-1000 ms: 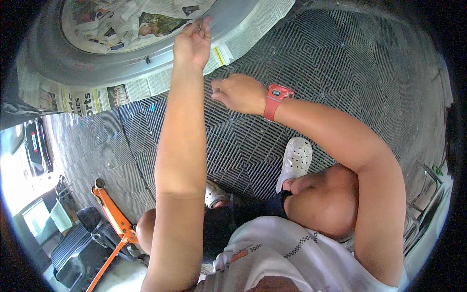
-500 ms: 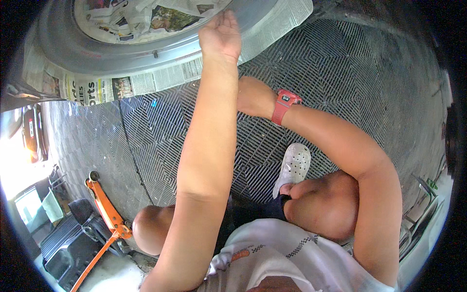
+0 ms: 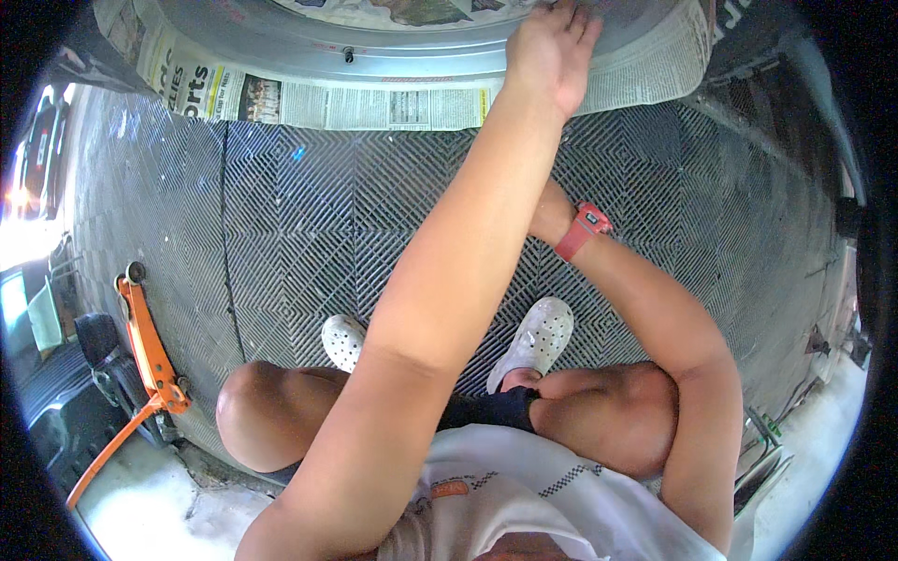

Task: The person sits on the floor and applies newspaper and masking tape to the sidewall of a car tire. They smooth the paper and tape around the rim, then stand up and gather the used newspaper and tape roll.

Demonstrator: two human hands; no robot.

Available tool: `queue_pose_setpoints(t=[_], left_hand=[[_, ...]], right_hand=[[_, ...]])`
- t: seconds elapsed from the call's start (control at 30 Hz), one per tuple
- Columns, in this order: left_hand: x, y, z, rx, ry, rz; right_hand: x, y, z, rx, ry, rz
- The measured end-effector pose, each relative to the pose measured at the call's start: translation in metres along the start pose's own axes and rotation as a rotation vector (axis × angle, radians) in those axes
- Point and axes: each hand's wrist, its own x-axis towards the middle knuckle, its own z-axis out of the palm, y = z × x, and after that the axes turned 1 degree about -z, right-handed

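A grey wheel rim (image 3: 426,64) stands at the far side, its face covered with printed paper (image 3: 412,7) and its outer edge ringed by newspaper sheets (image 3: 351,107). My left hand (image 3: 552,58) reaches up to the right part of the rim, fingers stretched out along its surface and nothing visible in them. A small dark valve stem (image 3: 349,55) sticks out of the rim left of that hand. My right hand (image 3: 552,213), below a red wristwatch (image 3: 585,231), is mostly hidden behind my left forearm, so its fingers do not show.
Ribbed grey floor tiles (image 3: 290,201) spread beneath me. An orange floor jack (image 3: 148,341) with a long handle lies at the left. My feet wear pale clogs (image 3: 543,335). Dark bodywork (image 3: 758,37) borders the wheel on the right.
My left hand has slid to the right along the rim. The view has shifted, so the wheel sits higher and a second clog shows. My right hand stays behind the left forearm.
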Motion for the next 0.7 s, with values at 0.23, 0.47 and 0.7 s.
queue_pose_setpoints(t=[0.23, 0.47, 0.7], left_hand=[[-0.019, 0.060, -0.062, 0.053, 0.527, 0.071], [-0.002, 0.093, -0.078, 0.059, 0.382, 0.047], [0.002, 0.064, -0.061, -0.017, 0.429, 0.063]], right_hand=[[0.011, -0.004, -0.004, -0.049, -0.143, 0.336], [0.018, -0.021, -0.009, -0.056, -0.217, 0.441], [0.013, -0.012, -0.003, -0.084, -0.223, 0.427]])
